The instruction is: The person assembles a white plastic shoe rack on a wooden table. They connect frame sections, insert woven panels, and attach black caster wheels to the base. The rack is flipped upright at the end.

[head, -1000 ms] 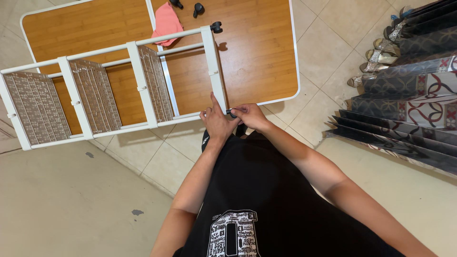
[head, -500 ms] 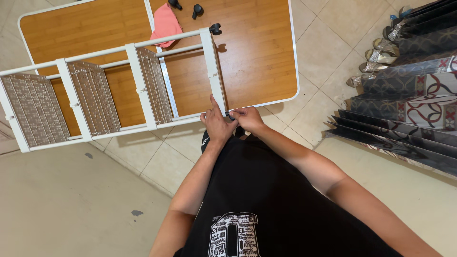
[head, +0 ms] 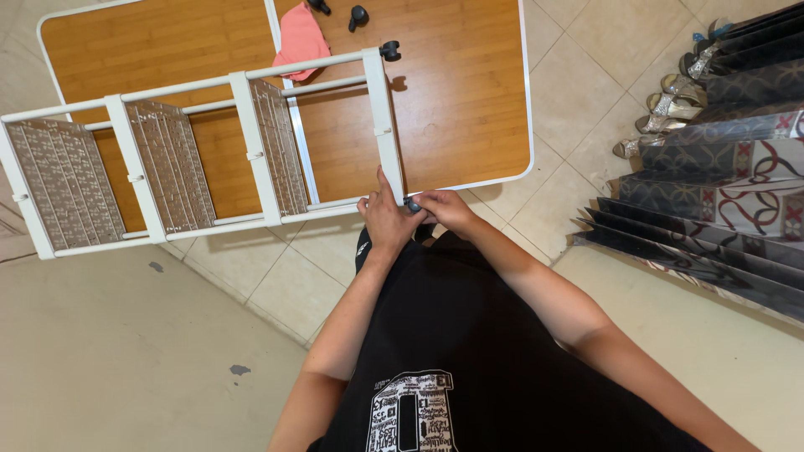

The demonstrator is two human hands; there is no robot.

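In the head view, a white shelving rack (head: 209, 159) lay on its side across a wooden folding table (head: 469, 100), its long frame running from the far left edge of the scene toward the middle. Three woven, grey-brown shelf panels (head: 167, 167) stood between the white posts. The near right corner of the rack sat at the table's near edge, and both hands met there.

The left hand (head: 387, 219) was wrapped around the foot of the end post, fingers curled and the index finger stretched up along the white bar. The right hand (head: 444, 208) was just beside it, its fingers pinched closed on a small dark caster wheel (head: 412, 203) held against the bottom of that post. Whether the wheel's stem was already seated in the post could not be told, since the fingers covered the joint.

At the far end of the same post, one dark caster (head: 390, 50) was already fitted and stuck out to the right. Two more loose casters (head: 358, 14) lay on the table at the far edge, next to a pink cloth (head: 301, 42). So the wheel work looked roughly a quarter done, with one on, one in hand and at least two still lying loose.

To the right, on the tiled floor (head: 569, 109), rolled patterned rugs (head: 712, 167) were stacked well apart from the table.
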